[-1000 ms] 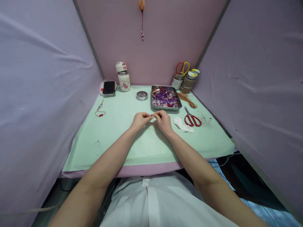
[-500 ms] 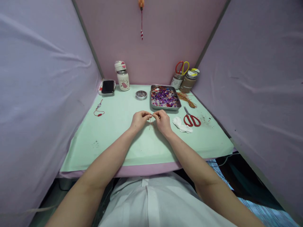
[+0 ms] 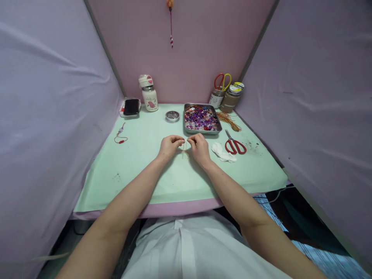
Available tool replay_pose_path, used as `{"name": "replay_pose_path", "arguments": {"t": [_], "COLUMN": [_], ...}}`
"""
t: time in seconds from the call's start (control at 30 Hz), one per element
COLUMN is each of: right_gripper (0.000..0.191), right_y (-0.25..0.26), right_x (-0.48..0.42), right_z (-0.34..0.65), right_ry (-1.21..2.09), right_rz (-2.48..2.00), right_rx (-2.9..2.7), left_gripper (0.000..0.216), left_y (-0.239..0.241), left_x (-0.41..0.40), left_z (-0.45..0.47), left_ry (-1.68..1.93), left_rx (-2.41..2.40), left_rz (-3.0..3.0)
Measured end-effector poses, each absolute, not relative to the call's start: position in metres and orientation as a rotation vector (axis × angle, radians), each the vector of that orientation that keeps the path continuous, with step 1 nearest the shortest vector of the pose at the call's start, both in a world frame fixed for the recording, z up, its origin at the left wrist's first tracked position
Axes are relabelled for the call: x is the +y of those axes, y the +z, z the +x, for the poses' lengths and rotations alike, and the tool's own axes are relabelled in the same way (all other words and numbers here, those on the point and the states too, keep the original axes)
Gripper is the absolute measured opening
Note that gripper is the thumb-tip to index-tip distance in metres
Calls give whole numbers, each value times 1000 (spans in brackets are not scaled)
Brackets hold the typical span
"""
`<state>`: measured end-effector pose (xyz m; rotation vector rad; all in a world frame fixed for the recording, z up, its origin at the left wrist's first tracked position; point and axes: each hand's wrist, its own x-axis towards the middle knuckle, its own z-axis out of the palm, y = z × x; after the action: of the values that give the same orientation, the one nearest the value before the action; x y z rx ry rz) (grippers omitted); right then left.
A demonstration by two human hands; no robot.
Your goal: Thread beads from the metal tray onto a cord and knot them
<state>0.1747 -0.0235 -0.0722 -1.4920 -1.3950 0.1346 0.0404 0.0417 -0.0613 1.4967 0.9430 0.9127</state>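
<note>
Over the middle of the green table (image 3: 139, 174), my left hand (image 3: 168, 146) and my right hand (image 3: 200, 147) meet with their fingertips almost touching. Both are pinched on a thin tan cord (image 3: 184, 149), whose loose ends hang down between them onto the table. Whether a bead sits on the cord is too small to tell. Just beyond my hands stands a metal tray (image 3: 215, 131) full of purple, red and clear beads.
Red scissors (image 3: 235, 145) and a white cloth (image 3: 223, 152) lie right of my hands, with loose tan cords (image 3: 229, 121) behind them. A small round tin (image 3: 172, 115), bottle (image 3: 148, 93), phone (image 3: 130, 106), scissors cup (image 3: 218, 93) and spool jar (image 3: 231, 99) line the back. A red-beaded string (image 3: 120, 134) lies left.
The purple bead seen at my left fingertips a second ago no longer shows. My hands have stayed together, and the view has shifted slightly.
</note>
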Motion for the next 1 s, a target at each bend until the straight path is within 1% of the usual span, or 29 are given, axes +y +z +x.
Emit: {"name": "replay_pose_path", "arguments": {"t": [0.33, 1.0], "right_gripper": [14, 15], "right_y": [-69, -71], "right_x": [-25, -23], "right_z": [173, 168], "right_ry": [137, 215], "right_rz": [-1491, -1523], "right_rx": [-1407, -1372], "left_gripper": [19, 20], "left_y": [-60, -66], "left_x": [42, 36], "left_z": [40, 46], "left_ry": [914, 911], "left_rx": [935, 909], "left_rz": [1501, 1428]}}
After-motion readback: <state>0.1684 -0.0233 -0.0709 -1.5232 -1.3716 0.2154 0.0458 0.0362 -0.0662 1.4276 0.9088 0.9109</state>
